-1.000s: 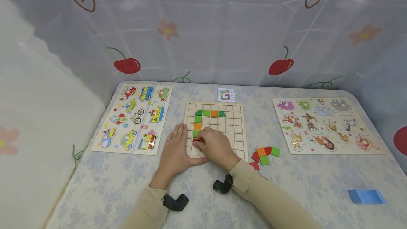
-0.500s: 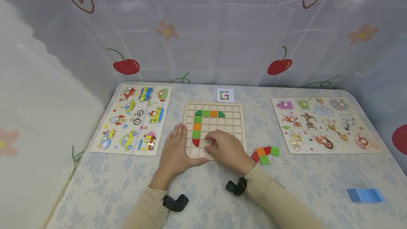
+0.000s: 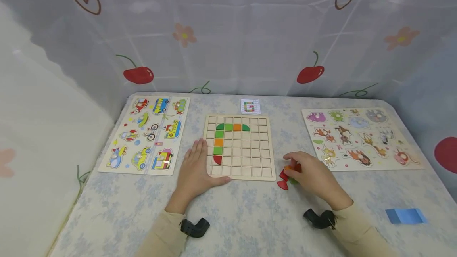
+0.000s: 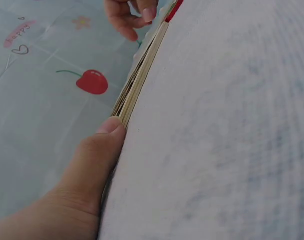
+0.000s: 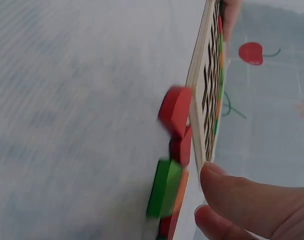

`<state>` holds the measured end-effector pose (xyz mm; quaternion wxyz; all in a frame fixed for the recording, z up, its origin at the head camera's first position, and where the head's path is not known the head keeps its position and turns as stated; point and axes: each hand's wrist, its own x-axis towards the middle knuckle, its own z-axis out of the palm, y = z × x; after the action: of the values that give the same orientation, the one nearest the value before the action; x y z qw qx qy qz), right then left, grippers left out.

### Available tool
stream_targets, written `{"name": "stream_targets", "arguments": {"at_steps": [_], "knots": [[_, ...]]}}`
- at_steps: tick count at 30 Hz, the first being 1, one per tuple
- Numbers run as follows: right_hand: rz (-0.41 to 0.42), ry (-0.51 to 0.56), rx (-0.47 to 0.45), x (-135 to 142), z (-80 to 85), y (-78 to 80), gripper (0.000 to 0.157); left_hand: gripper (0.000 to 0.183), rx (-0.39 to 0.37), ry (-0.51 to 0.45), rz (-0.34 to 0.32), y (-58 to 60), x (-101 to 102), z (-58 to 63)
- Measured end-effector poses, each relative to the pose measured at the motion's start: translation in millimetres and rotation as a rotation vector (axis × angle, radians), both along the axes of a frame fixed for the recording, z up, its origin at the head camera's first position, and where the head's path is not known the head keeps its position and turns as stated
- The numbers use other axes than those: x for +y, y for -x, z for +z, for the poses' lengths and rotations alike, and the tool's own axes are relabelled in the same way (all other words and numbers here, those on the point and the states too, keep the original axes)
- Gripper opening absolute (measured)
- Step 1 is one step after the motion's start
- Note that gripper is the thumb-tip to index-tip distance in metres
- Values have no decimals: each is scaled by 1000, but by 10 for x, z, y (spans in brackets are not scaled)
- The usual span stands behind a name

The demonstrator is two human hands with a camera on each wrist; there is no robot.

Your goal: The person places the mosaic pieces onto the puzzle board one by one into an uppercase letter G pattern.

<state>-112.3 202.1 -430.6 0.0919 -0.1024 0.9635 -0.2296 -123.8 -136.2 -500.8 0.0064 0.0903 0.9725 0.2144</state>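
A wooden grid board [image 3: 246, 163] lies mid-table, with green, orange and red pieces forming a top row and a left column. The column ends in a red rounded piece [image 3: 217, 160]. My left hand [image 3: 194, 167] rests along the board's left and front edges, fingers straight, thumb out; in the left wrist view the thumb touches the board's side. To the right of the board, my right hand [image 3: 314, 175] hovers over loose pieces, thumb and fingers apart. Beside it show a red rounded piece [image 3: 283, 185] and a green square piece [image 5: 162, 187]; the hand hides part of the pile.
Behind the board lies a small pattern card [image 3: 250, 106]. A vehicle puzzle [image 3: 144, 134] sits on the left, an animal puzzle [image 3: 362, 140] on the right. A folded blue piece [image 3: 406, 216] stands near the right front. A curtain [image 3: 228, 31] hangs behind the table.
My right hand has let go of the red rounded piece in the board's left column and moved right, over the loose pieces. The left hand stays at the board.
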Motion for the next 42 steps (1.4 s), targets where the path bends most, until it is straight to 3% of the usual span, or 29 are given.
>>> {"name": "stream_targets", "arguments": {"at_steps": [5, 10, 21, 26, 34, 42], "knots": [[-40, -91, 0, 298, -3, -79, 47, 141, -7, -4, -2, -4, 10, 9], [-54, -117, -14, 421, -57, -110, 41, 141, 0, 0, -1, -4, 9, 15], [-91, 17, -28, 488, -108, -73, 23, 141, 3, -3, 1, -10, -3, 13], [-111, 94, 13, 480, -106, -26, 19, 141, -4, -3, 2, -8, -1, 18], [-96, 153, 25, 221, -10, 97, 17, 141, 1, -10, -3, -4, 4, 22], [-44, 291, -51, -355, -54, 273, 16, 140, -8, -17, -1, -8, -1, 31]]}}
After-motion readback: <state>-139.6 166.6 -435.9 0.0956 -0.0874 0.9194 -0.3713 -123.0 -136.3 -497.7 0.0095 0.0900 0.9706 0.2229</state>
